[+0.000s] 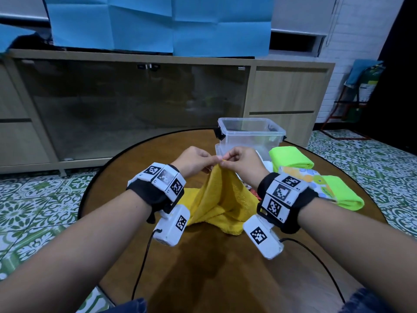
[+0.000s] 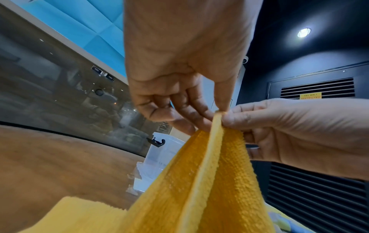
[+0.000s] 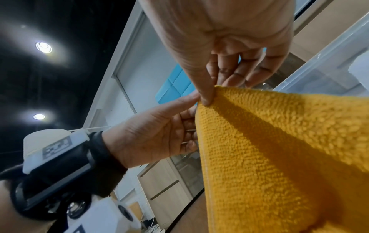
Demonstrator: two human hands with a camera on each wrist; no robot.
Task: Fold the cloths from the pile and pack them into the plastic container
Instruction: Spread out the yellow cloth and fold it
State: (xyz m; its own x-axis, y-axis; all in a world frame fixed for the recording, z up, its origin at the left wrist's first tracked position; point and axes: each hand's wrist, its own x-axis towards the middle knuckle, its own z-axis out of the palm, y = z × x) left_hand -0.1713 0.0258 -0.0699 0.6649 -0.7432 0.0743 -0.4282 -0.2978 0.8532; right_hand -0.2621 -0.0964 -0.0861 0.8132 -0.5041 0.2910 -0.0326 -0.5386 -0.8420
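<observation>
1. The left hand [image 1: 193, 161] is being held above the round table [image 1: 225, 267], and its thumb and forefinger are being pressed together on the top corner of the yellow cloth [image 1: 222, 199]. In the left wrist view the remaining fingers [image 2: 159, 108] are seen curled loosely, apart from the cloth.

2. The yellow cloth is hanging straight down from both hands, like a tent. Its long axis is running from the pinched corner down and toward the person, and its lower part is lying spread on the table under the wrists. One flap is falling below the left hand and the other below the right hand.

3. The right hand [image 1: 242, 162] is being closed on the same corner, and its fingertips are touching those of the left hand. So neither hand is nearer to the cloth; both are clamped at one point.

4. It is judged that the coming move is depending on this relation: the two hands must be drawn apart, each along the top edge away from the other, so that the cloth is stretched flat for folding.

5. The plastic container [image 1: 250, 134] is standing just beyond the right hand, open, and nothing folded can be seen inside it.

6. To the right of the right hand, the green cloths [image 1: 291, 159] and a patterned cloth [image 1: 304, 177] are lying as the pile, beside the container.
</observation>
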